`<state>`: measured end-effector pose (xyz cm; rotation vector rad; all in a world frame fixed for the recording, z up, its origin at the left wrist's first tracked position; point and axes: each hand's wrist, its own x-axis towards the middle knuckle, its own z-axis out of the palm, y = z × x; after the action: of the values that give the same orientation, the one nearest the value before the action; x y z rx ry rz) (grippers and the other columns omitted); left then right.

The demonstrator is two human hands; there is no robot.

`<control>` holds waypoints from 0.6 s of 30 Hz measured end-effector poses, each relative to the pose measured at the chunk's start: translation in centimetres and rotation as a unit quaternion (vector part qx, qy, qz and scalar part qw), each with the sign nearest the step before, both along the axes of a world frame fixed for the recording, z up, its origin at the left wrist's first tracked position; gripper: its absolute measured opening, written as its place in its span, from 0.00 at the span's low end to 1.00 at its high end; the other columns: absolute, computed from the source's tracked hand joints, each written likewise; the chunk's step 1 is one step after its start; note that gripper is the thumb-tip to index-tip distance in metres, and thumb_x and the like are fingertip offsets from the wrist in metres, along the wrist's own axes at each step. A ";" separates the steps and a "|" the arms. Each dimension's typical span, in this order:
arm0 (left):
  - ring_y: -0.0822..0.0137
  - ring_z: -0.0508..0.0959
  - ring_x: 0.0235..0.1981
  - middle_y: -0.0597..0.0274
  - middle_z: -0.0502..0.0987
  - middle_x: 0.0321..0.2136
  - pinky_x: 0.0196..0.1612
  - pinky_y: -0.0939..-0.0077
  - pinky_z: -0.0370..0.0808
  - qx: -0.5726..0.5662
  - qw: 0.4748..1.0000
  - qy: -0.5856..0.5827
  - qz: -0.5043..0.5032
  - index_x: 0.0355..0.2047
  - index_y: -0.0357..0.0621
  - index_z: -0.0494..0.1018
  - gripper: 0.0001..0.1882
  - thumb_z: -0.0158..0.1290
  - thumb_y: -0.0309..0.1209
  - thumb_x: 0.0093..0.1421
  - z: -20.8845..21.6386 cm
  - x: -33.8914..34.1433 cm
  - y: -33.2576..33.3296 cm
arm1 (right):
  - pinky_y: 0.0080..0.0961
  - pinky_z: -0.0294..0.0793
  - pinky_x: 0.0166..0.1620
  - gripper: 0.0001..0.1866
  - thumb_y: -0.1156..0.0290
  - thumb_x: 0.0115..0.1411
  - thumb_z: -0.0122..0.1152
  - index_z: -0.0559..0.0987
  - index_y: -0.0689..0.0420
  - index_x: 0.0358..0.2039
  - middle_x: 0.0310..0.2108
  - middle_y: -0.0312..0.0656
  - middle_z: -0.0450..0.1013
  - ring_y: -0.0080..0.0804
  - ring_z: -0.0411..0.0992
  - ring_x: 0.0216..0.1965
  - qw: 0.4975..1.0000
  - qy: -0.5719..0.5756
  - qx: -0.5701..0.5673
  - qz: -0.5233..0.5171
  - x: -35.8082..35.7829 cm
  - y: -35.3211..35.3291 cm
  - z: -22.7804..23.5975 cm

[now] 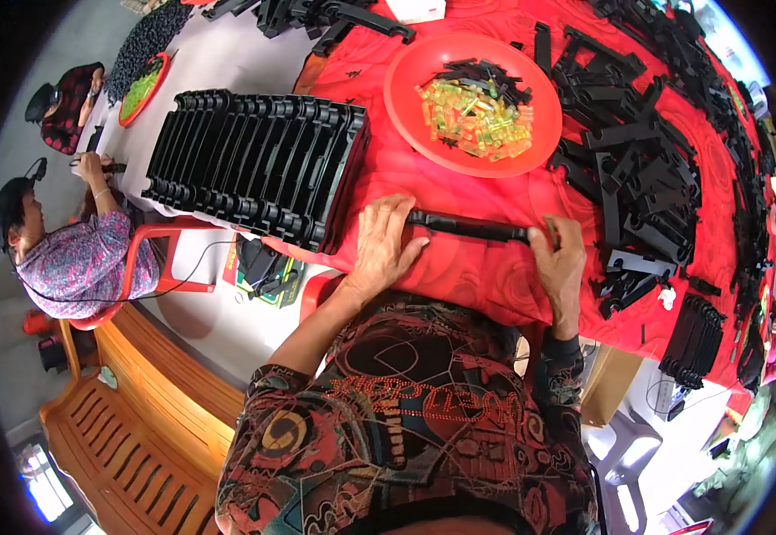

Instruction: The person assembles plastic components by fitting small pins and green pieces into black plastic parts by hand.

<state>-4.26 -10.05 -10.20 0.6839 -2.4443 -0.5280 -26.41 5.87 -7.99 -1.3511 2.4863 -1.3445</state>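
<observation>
A long, narrow black plastic bar (470, 226) lies crosswise on the red tablecloth in front of me. Its left end meets my left hand (383, 244), whose fingers lie stretched out on the cloth with the thumb apart from them. At the other end, my right hand (559, 263) has its thumb and bent fingers around the bar's tip. Just beyond the bar stands a red round basin (408, 125) holding yellow-green translucent small pieces (482, 125) and small black pieces. To the left of my left hand is a row of stacked black plastic frames (254, 160).
Loose black plastic parts (642, 178) are heaped at the right. A smaller black stack (693, 337) sits near the right table edge. Two other people work at the left, the nearer seated on a red chair (138, 245). Behind is a wooden bench (129, 428).
</observation>
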 end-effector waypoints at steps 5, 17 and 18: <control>0.50 0.65 0.49 0.51 0.66 0.48 0.51 0.58 0.62 0.032 0.999 -0.001 -0.006 0.52 0.40 0.63 0.32 0.61 0.34 0.46 -0.4 -0.2 -0.2 | 0.21 0.66 0.35 0.05 0.75 0.58 0.54 0.74 0.64 0.31 0.27 0.41 0.71 0.24 0.66 0.29 0.992 -0.078 -0.079 -0.059 -0.5 1.3 -0.1; 0.49 0.67 0.43 0.53 0.69 0.41 0.47 0.55 0.62 -0.034 0.997 -0.075 -0.013 0.50 0.44 0.66 0.27 0.57 0.38 0.51 -0.3 -2.5 -0.1 | 0.17 0.67 0.37 0.05 0.77 0.59 0.51 0.75 0.63 0.32 0.27 0.34 0.70 0.19 0.67 0.29 0.951 -0.252 -0.155 0.087 0.1 -4.0 2.7; 0.49 0.67 0.43 0.53 0.69 0.40 0.47 0.55 0.63 -0.034 0.997 -0.068 -0.006 0.49 0.44 0.66 0.25 0.57 0.37 0.51 -0.8 -2.2 -0.2 | 0.17 0.67 0.36 0.04 0.77 0.57 0.53 0.75 0.63 0.31 0.27 0.35 0.70 0.19 0.66 0.29 0.959 -0.216 -0.157 0.093 0.0 -4.9 2.9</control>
<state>-6.45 -10.26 -11.05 0.6975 -2.5819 -0.4139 -26.39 1.01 -5.12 -1.1377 1.8778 -1.8081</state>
